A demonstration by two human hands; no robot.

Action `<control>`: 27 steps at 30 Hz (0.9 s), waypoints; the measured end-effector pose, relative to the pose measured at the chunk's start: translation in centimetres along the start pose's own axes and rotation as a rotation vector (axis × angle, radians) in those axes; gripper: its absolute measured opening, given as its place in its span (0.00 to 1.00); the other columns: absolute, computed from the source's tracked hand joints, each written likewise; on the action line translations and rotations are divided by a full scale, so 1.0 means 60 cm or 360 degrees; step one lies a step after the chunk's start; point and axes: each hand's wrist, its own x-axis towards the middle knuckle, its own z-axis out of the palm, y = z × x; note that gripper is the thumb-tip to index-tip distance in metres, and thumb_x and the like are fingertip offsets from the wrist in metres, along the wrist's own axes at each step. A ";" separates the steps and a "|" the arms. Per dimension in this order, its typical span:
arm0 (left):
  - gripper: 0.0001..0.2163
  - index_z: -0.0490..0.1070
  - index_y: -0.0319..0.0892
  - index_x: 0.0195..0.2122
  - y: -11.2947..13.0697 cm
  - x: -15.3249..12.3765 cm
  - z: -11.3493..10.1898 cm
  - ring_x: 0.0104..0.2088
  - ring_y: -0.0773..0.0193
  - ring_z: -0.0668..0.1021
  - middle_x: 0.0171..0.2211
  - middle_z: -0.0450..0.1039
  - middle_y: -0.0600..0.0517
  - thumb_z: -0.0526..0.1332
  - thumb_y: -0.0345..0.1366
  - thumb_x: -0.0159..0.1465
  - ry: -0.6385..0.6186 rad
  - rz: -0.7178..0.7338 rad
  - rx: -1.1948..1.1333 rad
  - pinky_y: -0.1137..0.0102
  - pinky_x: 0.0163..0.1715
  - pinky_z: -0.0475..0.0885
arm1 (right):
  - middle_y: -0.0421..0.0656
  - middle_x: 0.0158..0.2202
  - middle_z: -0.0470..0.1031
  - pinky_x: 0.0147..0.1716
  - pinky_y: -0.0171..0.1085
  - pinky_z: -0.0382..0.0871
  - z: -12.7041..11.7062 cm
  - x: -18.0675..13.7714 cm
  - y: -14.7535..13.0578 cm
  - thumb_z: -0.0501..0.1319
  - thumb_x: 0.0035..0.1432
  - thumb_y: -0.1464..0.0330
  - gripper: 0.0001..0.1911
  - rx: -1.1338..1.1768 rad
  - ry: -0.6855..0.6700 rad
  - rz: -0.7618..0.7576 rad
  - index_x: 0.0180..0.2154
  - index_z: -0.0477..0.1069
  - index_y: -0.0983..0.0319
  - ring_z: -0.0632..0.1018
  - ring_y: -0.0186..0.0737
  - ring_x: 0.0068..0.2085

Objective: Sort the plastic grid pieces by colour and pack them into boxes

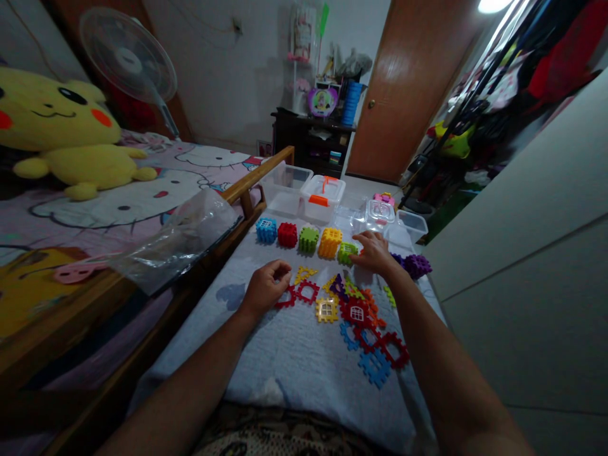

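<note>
Right hand (373,251) beside pieces (347,253) (lime-green)

Person's left hand (267,286) and right hand (373,253) bare; left forearm (199,373) and right forearm (444,348) likewise uncovered as far as head view reaches; patterned garment (280,437) at bottom edge, dark brown to black ground, tan and cream figures, netlike dotted texture, finer motif lost in dim light

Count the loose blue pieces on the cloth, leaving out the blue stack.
2 visible: the nearest blue piece at the front of the scatter, and another blue piece just behind it, to its left. More may be hidden under overlapping pieces.
</note>
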 end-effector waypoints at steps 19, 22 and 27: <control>0.18 0.72 0.41 0.47 -0.003 -0.028 -0.046 0.45 0.53 0.73 0.43 0.72 0.45 0.64 0.41 0.57 -0.0667 0.0319 0.0814 0.62 0.49 0.68 | 0.51 0.47 0.74 0.50 0.49 0.68 0.042 -0.175 -0.024 0.59 0.58 0.66 0.14 0.0456 0.0191 -0.0119 0.45 0.74 0.62 0.73 0.50 0.49; 0.16 0.73 0.42 0.46 0.006 -0.027 -0.054 0.43 0.55 0.75 0.43 0.74 0.46 0.62 0.41 0.58 -0.0707 0.0349 0.0686 0.63 0.47 0.69 | 0.50 0.47 0.74 0.51 0.49 0.68 0.048 -0.177 -0.025 0.59 0.59 0.65 0.14 0.0481 0.0175 -0.0102 0.45 0.74 0.62 0.73 0.50 0.50; 0.10 0.75 0.44 0.36 0.024 -0.023 -0.072 0.36 0.58 0.77 0.35 0.76 0.49 0.55 0.40 0.63 -0.0798 0.0286 0.0360 0.67 0.39 0.69 | 0.49 0.45 0.75 0.51 0.49 0.68 0.049 -0.178 -0.025 0.58 0.59 0.65 0.13 0.0505 0.0159 -0.0090 0.44 0.74 0.60 0.73 0.50 0.50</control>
